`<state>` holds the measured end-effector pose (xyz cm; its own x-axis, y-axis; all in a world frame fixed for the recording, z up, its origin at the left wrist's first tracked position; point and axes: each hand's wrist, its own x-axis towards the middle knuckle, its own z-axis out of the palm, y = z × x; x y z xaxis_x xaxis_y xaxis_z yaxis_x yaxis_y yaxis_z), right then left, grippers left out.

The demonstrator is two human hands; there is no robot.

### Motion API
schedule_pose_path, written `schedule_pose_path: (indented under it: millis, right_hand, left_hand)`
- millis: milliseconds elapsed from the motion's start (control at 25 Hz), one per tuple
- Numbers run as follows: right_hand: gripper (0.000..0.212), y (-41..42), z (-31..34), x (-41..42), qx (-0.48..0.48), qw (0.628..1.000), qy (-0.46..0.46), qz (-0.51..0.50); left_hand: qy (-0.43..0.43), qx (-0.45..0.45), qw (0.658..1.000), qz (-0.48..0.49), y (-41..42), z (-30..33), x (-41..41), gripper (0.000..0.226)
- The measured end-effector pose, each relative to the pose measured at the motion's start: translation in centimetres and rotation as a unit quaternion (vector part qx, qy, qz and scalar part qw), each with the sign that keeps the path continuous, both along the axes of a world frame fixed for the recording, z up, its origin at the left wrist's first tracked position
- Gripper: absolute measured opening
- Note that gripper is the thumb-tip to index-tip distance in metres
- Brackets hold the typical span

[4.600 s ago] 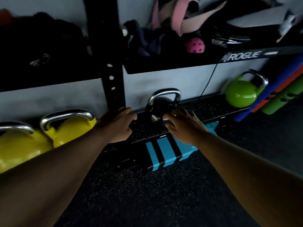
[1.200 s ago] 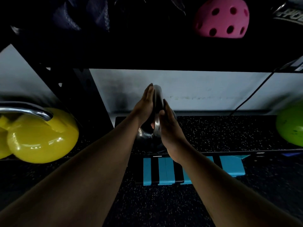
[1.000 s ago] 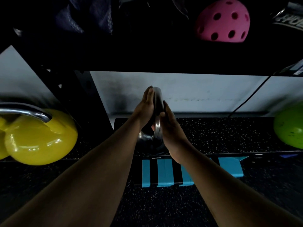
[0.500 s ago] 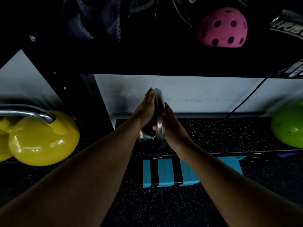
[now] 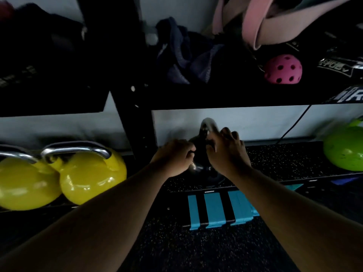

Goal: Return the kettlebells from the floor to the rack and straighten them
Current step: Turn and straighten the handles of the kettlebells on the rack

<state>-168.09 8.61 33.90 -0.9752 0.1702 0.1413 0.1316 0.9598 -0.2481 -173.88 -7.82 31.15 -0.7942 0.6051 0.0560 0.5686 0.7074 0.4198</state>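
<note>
A black kettlebell (image 5: 200,152) with a steel handle stands on the low rack shelf (image 5: 284,161), its handle turned edge-on to me. My left hand (image 5: 172,156) is curled against the bell's left side. My right hand (image 5: 227,152) has its fingers hooked on the handle's right side. Two yellow kettlebells (image 5: 88,177) (image 5: 25,183) sit side by side on the shelf to the left. A green kettlebell (image 5: 345,150) rests at the far right of the shelf. The black bell's lower body is partly hidden by my hands.
A black rack upright (image 5: 135,134) stands between the yellow bells and the black one. The upper shelf holds cloth, pink bands and a pink holed ball (image 5: 282,71). A blue-and-black striped block (image 5: 216,209) leans against the shelf front. A cable (image 5: 292,124) runs down the wall.
My hands have dropped from lying flat on both sides of the handle to a curled hold lower on the bell. My view has pulled back and tilted up.
</note>
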Motion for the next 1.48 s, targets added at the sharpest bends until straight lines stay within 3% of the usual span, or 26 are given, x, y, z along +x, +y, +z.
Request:
schedule_pose_path:
  millis: [160, 520, 680, 880, 1080, 1200, 1280, 1360, 1480]
  right_hand:
    - [0.025, -5.0, 0.3, 1.8, -0.024, 0.999, 0.001, 0.025]
    - [0.022, -21.9, 0.7, 1.8, -0.077, 0.992, 0.009, 0.100]
    - [0.034, -29.2, -1.0, -2.5, -0.088, 0.990, 0.009, 0.110]
    - [0.060, -32.9, -2.4, -7.8, -0.080, 0.994, -0.075, 0.019]
    - [0.038, -32.6, -3.4, -10.0, -0.077, 0.986, -0.125, 0.076]
    - [0.053, -33.1, -3.6, -9.5, -0.141, 0.986, -0.091, -0.020]
    - [0.057, -33.7, -3.9, -7.9, -0.174, 0.978, -0.070, -0.091]
    - [0.052, -33.2, -4.2, -6.8, -0.195, 0.971, -0.092, -0.105]
    - [0.037, -30.9, -3.3, -6.5, -0.380, 0.918, -0.100, -0.062]
  left_hand:
    - [0.026, -0.012, 0.999, 0.020, -6.4, 0.4, 2.1, 0.027]
    - [0.090, -0.119, 0.983, 0.105, -25.6, 0.8, 2.9, 0.031]
    - [0.110, -0.033, 0.970, 0.213, -32.9, 0.1, 0.5, 0.031]
    - [0.006, 0.048, 0.964, 0.262, -34.8, -1.4, -1.6, 0.056]
    - [-0.065, 0.130, 0.939, 0.310, -31.3, -3.0, -2.2, 0.065]
    - [-0.100, 0.107, 0.953, 0.266, -30.6, -3.0, -5.7, 0.044]
    - [-0.154, 0.129, 0.959, 0.202, -30.4, -3.1, -8.1, 0.051]
    - [-0.232, 0.205, 0.928, 0.207, -29.7, -3.4, -8.4, 0.068]
    - [-0.291, 0.304, 0.861, 0.286, -28.4, -4.0, -6.2, 0.082]
